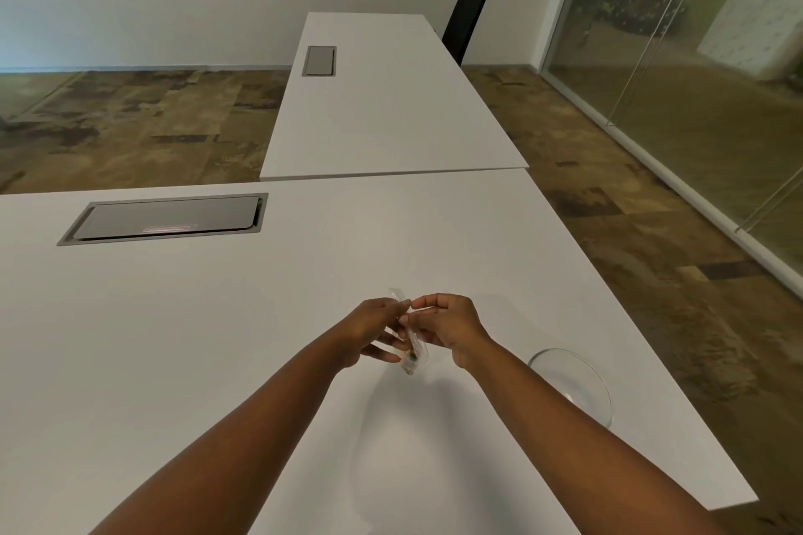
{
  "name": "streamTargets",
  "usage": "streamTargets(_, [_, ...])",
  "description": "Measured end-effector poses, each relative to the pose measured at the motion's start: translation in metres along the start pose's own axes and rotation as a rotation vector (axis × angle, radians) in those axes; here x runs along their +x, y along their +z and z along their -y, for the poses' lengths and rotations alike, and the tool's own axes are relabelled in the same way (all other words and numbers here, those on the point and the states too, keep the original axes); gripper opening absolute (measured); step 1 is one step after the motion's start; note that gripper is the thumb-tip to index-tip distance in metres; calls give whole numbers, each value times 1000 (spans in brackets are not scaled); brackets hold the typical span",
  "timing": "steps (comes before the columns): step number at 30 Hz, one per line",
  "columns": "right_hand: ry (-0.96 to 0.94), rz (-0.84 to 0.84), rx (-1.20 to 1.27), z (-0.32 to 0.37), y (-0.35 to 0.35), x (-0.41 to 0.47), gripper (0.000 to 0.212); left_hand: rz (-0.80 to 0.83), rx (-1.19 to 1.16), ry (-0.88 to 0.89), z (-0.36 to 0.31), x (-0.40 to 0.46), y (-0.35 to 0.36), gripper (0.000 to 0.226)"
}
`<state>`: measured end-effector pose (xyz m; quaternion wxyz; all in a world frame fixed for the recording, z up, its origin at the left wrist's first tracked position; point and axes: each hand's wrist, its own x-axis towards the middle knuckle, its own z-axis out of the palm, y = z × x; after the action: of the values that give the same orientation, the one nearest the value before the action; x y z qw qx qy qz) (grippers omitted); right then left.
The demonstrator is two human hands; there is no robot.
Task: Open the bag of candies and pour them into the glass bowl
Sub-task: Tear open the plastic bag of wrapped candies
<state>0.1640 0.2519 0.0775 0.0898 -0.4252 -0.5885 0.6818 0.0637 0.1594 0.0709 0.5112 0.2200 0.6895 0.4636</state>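
the small clear plastic bag of candies [410,343] hangs in the air above the white desk [217,339], held up between both hands near the middle of the view, its few brownish candies [410,363] gathered at the low end and its top edge poking up toward 12 o'clock. the round clear glass bowl [573,382] sits on the desk at about 4 o'clock from the bag, close to the desk's right edge and partly hidden behind the right forearm.

the step in hand looks to be the opening of the bag. to do it well, each hand should grip close beside the seam and pull apart gently, keeping the candy end low so nothing jumps out, and ideally shifting over the bowl before the top gives.

the left hand [369,328] pinches the bag's upper edge between thumb and forefinger, its other fingers loosely spread below. the right hand [447,326] is curled nearly closed, fingertips nipping the same top edge from the other side.
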Motion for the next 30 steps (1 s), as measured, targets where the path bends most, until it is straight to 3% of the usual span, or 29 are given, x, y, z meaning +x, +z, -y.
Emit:
streamTargets(8, [1, 58, 47, -1, -5, 7, 9, 16, -41, 78, 4, 2, -3, 31])
streamTargets(11, [-34, 46, 30, -4, -4, 10, 23, -6, -33, 108, 5, 5, -3, 27])
streamTargets(14, [-42, 30, 36, -3, -3, 10, 17, -20, -78, 125, 7, 8, -2, 27])
streamTargets(16, [-23, 59, 70, -2, -3, 10, 7, -10, -123, 135, 8, 8, -1, 28])
streamTargets(19, [38, 101, 139, -2, -4, 12, 16, 10, -190, 144, 9, 8, 0, 29])
streamTargets(30, [187, 163, 272, -6, -11, 15, 16, 97, -372, 101, 10, 10, 5, 30])
